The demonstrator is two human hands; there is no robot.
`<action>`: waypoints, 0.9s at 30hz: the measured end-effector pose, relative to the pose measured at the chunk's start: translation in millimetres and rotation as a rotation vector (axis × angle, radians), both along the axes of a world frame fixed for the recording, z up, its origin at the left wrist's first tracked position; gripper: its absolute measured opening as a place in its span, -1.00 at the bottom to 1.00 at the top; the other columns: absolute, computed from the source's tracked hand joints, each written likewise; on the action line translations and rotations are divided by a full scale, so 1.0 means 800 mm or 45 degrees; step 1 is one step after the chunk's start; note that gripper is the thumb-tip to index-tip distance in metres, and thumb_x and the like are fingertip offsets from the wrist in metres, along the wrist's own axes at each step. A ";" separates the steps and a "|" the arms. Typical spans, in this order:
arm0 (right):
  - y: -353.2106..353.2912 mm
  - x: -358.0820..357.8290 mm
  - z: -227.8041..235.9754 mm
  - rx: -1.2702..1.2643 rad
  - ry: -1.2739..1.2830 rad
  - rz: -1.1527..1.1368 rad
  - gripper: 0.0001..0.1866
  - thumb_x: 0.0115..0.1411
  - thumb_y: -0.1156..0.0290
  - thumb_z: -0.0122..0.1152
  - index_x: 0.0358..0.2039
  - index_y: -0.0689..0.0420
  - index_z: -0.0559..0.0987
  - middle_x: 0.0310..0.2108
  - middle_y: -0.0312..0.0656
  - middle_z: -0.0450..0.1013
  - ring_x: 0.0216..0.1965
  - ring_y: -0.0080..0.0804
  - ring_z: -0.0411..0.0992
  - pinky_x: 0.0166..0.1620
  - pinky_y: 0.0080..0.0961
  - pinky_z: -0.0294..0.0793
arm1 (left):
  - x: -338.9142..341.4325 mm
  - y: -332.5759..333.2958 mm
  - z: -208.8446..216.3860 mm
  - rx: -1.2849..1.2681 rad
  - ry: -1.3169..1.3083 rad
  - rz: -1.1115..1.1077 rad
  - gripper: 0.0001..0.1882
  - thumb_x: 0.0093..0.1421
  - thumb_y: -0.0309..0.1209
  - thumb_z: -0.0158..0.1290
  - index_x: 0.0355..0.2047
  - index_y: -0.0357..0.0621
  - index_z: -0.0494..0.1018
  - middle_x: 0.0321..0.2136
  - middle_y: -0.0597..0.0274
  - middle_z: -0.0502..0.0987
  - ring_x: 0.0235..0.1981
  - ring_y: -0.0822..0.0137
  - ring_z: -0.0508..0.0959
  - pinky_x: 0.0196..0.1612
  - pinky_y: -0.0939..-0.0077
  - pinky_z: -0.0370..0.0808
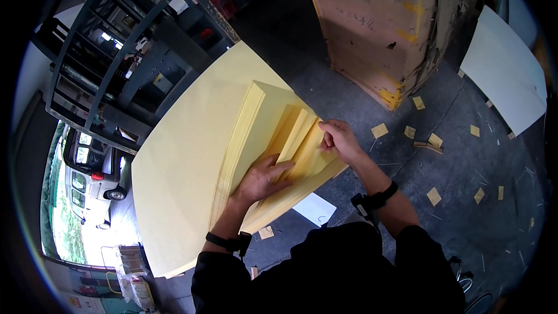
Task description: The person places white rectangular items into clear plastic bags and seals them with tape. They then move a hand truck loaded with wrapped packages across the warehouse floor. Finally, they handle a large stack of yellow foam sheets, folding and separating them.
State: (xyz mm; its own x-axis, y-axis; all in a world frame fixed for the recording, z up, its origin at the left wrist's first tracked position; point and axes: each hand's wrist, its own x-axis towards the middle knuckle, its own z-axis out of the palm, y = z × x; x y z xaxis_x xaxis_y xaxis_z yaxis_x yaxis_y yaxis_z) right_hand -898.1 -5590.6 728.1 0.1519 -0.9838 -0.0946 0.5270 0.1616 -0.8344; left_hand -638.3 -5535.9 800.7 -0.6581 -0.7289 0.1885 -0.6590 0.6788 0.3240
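Observation:
A large stack of pale yellow sheets (180,157), paper or thin card, lies in front of me. Part of the upper sheets is lifted and bent back, so a thick band of their edges (235,139) stands up. Beside that band, several deeper-yellow sheets curl in a fanned bundle (299,139). My left hand (264,179) rests against the bent sheets with its fingers stretched and apart. At the right edge of the bundle, the curled fingers of my right hand (339,139) pinch the sheets' edge. How many sheets they grip is hidden.
A dark metal machine frame (125,40) stands beyond the stack to the left. A tall, worn cardboard box (372,29) rises ahead on the right. A white board (505,70) lies far right. Yellow scraps (433,196) litter the dark floor. A van (87,180) shows outside.

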 end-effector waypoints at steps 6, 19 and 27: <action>0.009 -0.003 -0.002 0.032 0.055 -0.047 -0.63 0.29 0.23 0.17 -0.63 0.04 0.38 -0.71 -0.36 0.30 -0.68 -0.51 0.41 -0.60 -0.58 0.29 | -0.002 0.002 0.017 0.102 -0.100 0.031 -0.46 -0.01 -0.34 0.37 0.02 0.05 0.51 -0.25 0.07 0.52 -0.21 0.09 0.58 -0.13 0.31 0.54; -0.001 0.003 0.000 0.015 -0.034 0.035 -0.65 0.26 0.28 0.21 -0.64 0.05 0.38 -0.72 -0.34 0.28 -0.68 -0.47 0.42 -0.60 -0.56 0.25 | 0.002 -0.001 -0.001 -0.068 -0.014 -0.032 -0.47 -0.01 -0.25 0.36 0.01 0.11 0.50 -0.26 0.04 0.48 -0.22 0.04 0.55 -0.16 0.25 0.54; 0.009 0.000 -0.008 -0.127 0.217 -0.072 -0.63 0.28 0.23 0.20 -0.63 0.06 0.38 -0.71 -0.34 0.29 -0.68 -0.51 0.40 -0.60 -0.60 0.26 | 0.001 0.000 0.006 0.065 -0.081 -0.002 -0.49 0.08 -0.40 0.26 0.08 0.13 0.47 -0.16 -0.04 0.48 -0.20 0.02 0.56 -0.14 0.24 0.55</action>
State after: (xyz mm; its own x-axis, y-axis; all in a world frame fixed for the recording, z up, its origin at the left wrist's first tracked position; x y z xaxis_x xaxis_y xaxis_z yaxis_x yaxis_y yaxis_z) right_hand -898.0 -5583.8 721.8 0.0865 -0.9961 -0.0157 0.3827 0.0478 -0.9226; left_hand -637.3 -5535.9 805.8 -0.6685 -0.7357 0.1089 -0.6785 0.6632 0.3158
